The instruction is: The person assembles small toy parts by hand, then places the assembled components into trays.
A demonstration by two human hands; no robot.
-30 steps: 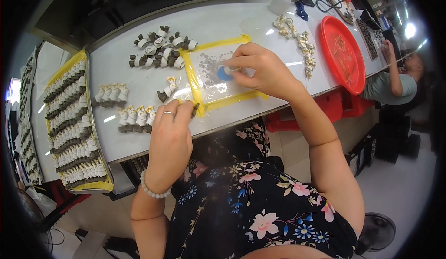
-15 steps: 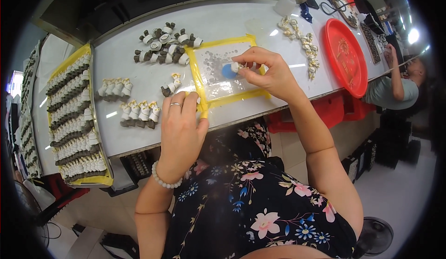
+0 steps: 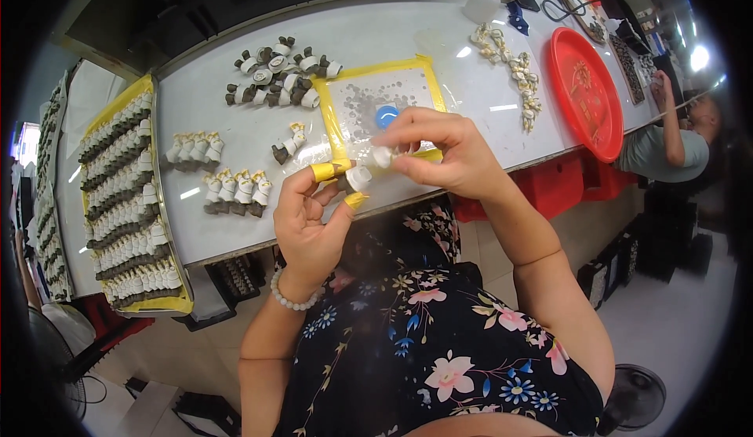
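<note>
Where the left hand (image 3: 310,221) works: its yellow-wrapped fingers (image 3: 328,172) grip a white-and-dark piece (image 3: 358,178), at the near side of the yellow-taped sheet (image 3: 420,88)
Right hand (image 3: 463,158): its fingers pinch a small white piece (image 3: 383,156), just right of the other piece; whether the two touch is unclear
Blue disc (image 3: 387,117): on the sheet, just beyond the right hand
Bench (image 3: 212,237): both pieces are held close to its near edge, so a loosened pinch could let the small one drop off
Alignment: an unsteady left grip could turn its piece and make them meet crooked
Row of four figures (image 3: 238,190): left of the left hand, where a leftward swing could topple it
</note>
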